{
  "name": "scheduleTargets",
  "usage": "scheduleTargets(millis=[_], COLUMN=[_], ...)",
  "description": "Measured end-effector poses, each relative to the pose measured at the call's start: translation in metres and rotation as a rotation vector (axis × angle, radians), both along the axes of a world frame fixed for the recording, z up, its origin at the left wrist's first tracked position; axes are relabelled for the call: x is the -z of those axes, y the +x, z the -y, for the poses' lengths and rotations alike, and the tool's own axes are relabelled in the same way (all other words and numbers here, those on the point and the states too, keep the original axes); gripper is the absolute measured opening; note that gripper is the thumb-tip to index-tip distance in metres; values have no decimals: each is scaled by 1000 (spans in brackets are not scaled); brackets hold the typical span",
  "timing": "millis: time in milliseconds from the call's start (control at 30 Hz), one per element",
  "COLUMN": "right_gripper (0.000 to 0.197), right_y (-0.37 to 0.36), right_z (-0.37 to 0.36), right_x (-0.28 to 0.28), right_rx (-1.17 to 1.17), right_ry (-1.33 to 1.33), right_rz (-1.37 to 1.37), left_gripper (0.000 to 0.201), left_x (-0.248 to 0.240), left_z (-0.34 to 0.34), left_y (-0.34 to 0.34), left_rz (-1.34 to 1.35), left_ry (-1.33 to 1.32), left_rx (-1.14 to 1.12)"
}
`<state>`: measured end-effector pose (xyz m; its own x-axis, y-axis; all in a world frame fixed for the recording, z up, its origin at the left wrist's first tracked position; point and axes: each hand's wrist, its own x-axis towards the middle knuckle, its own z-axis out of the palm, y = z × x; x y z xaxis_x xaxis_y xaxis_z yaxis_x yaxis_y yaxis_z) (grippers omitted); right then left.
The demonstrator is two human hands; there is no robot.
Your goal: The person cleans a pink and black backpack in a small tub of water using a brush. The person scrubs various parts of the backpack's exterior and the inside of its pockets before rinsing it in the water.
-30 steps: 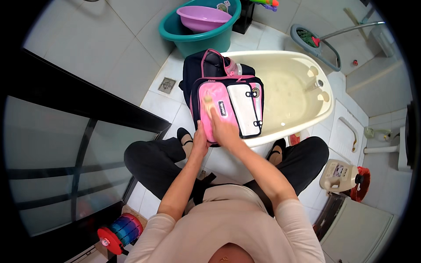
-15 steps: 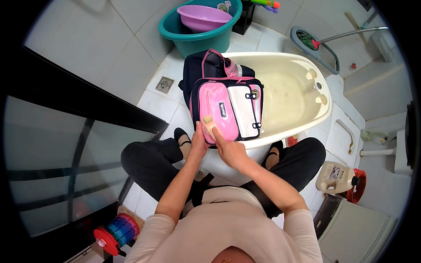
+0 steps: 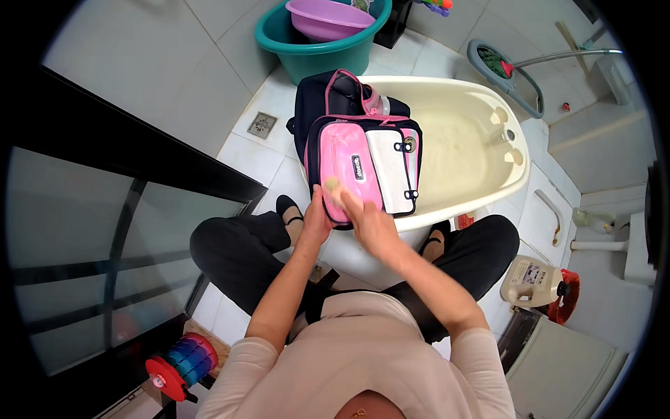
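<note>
A pink, white and navy backpack (image 3: 359, 164) lies across the left end of a cream baby bathtub (image 3: 460, 133), its pink front panel facing up. My left hand (image 3: 318, 221) grips the bag's near left edge, with the thumb along the pink side. Closed around a small beige brush (image 3: 333, 186), my right hand (image 3: 371, 225) presses it on the lower part of the pink panel. The brush is blurred and its bristles are mostly hidden.
A teal tub (image 3: 321, 59) with a purple basin (image 3: 328, 19) inside stands beyond the bag. A mop bucket (image 3: 506, 77) is at the far right. Near my right knee sits a beige jug (image 3: 530, 283). A black-framed glass door (image 3: 139, 167) borders the left, by a floor drain (image 3: 262, 125).
My right hand has shifted slightly up and right with the brush on the pink panel. My left hand keeps its hold on the bag's edge. The view has tilted a little.
</note>
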<state>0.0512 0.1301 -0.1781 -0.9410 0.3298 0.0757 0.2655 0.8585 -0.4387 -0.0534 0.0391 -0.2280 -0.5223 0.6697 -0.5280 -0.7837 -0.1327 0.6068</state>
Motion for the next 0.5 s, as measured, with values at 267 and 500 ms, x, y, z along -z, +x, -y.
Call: scheduleTargets(millis=[267,500], right_gripper=[40,46], right_y=[-73,10], right_z=[-41,12], right_x=[6,-9], right_rx=[163,-33], right_ry=[53,39], right_rz=[-40,191], left_gripper=[53,52], left_x=[-7,9], left_z=[-8,8], left_y=[5,-6], left_rz=[10,67], left_ry=[39,-22], left_rx=[48,77])
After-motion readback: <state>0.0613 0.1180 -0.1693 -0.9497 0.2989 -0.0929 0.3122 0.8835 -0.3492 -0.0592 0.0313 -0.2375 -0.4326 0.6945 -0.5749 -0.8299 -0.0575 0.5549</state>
